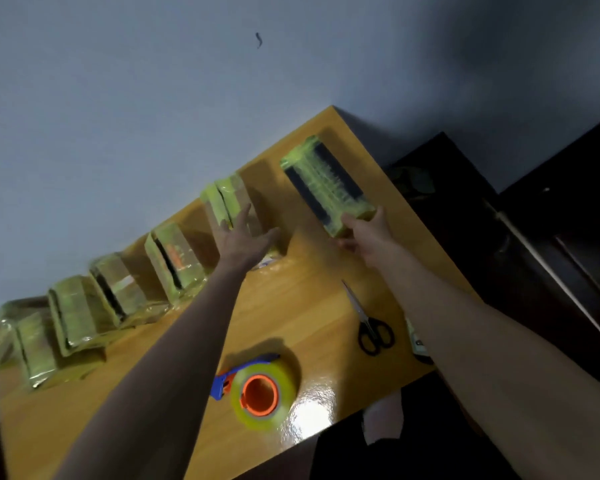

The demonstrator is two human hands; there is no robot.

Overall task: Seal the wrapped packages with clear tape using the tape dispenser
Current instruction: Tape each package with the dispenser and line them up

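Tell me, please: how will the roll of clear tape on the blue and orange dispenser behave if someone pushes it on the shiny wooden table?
The roll of clear tape seems to lie on its side, so it would probably slide, not roll. The glossy table may let it slip easily.

Packages (174,261), tape dispenser (257,393), scissors (371,327) on table (291,306)

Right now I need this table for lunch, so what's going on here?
A person is dealing with wrapped packages on the yellow table. The right hand grips the near end of one taped package, tilted up off the table. The left hand reaches, fingers spread, toward the row of packages standing along the wall. The tape dispenser and scissors lie untouched on the table.
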